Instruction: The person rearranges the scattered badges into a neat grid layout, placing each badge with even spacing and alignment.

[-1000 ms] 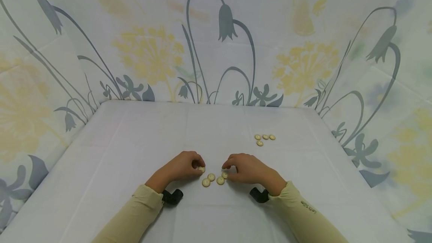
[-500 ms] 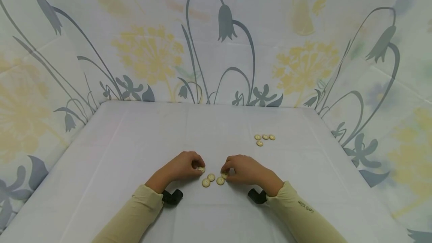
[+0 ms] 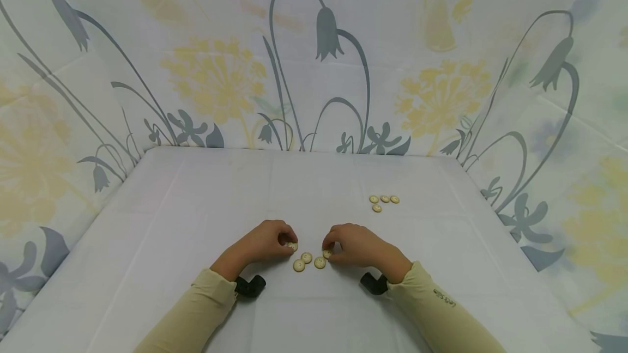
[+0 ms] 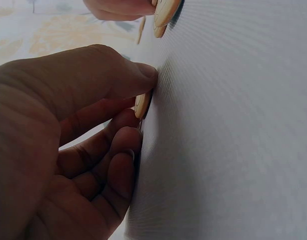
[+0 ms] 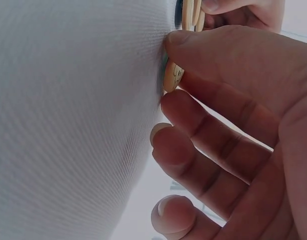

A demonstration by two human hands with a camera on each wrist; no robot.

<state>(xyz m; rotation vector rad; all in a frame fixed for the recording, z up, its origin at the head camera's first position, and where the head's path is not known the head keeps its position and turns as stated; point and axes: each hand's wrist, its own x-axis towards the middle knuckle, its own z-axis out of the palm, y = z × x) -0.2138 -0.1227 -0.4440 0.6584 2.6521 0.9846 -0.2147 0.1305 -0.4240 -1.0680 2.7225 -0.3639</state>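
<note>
Fingers (image 3: pixel 289 239) of both hands half hide two pinched buttons (image 3: pixel 293 246).

I'm seeing soft, even light in the head view, edges bowing from lens distortion; both wrist views are looking dim, shadowed and blurring up close.

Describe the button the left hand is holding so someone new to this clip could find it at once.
On the white table, look at the near middle, where a curved row of cream buttons lies between the two hands. It is the leftmost button, pinched under the left hand fingertips. The two loose buttons beside it are untouched.
</note>
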